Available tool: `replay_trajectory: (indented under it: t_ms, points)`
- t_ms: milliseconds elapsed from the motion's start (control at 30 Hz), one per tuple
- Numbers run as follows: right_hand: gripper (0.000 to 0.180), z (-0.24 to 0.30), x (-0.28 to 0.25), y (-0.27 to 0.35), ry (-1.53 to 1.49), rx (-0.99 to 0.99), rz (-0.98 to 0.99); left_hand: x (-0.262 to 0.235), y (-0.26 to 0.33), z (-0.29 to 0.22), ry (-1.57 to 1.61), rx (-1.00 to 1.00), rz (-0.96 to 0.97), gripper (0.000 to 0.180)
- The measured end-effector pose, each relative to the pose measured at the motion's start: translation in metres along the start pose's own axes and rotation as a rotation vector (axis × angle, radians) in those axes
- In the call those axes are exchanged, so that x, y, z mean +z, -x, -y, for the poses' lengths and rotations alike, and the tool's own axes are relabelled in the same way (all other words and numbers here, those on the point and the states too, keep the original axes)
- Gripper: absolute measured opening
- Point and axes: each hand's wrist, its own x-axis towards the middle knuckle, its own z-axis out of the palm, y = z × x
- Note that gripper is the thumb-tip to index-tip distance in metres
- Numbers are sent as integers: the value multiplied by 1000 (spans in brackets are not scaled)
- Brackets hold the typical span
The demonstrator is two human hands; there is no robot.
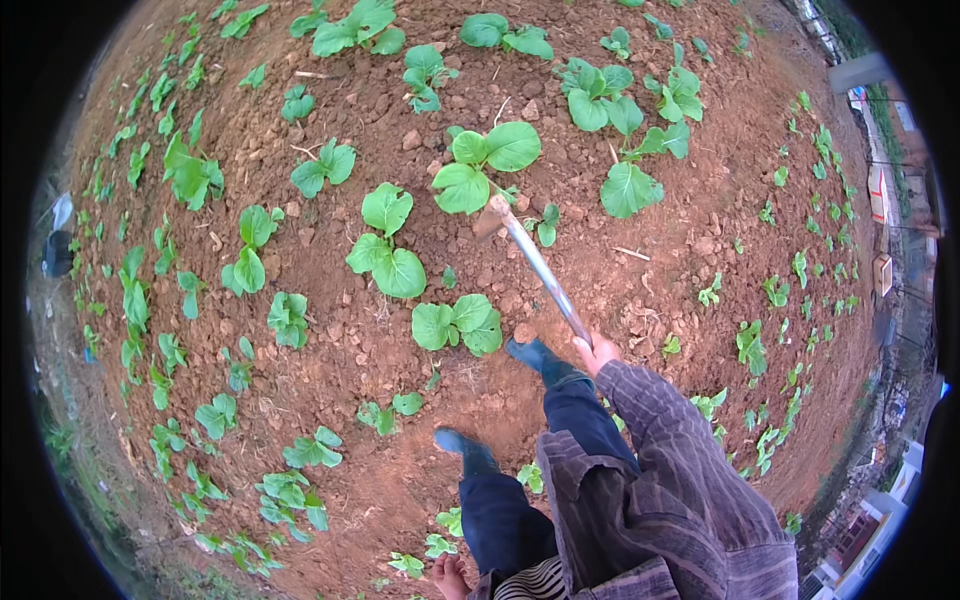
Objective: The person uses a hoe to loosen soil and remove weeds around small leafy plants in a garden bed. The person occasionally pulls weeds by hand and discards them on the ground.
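Right hand (597,352) grips the hoe (535,265) handle; left hand (447,577) near the hip, grasp unclear.

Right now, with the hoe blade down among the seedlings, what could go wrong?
1. The hoe blade sits right beside a leafy seedling; a pull could cut its stem or roots.
2. The dark boots stand close to another seedling, which a step could crush.
3. The right hand shows on the handle; the left hand hangs away, so control may be weaker.

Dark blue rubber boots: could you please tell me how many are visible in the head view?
2 dark blue rubber boots: one beside the metal hoe handle, one lower left on red soil. None seem hidden.
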Motion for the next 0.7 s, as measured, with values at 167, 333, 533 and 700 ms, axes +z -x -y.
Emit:
replay_trajectory:
  t_ms: [167, 333, 533, 700]
  points:
    - [51, -42, -56, 86, 38, 197, 71, -2, -29, -16, 47, 72, 75, 22]
    - [66, -103, -56, 135, 233, 472, 127, -47, -76, -41, 138, 217, 114, 25]
    - [64, -92, -67, 191, 173, 619, 177, -15, -103, -71, 17, 188, 61, 30]
    - [63, -61, -82, 213, 164, 507, 197, 12, -109, -85, 66, 247, 144, 17]
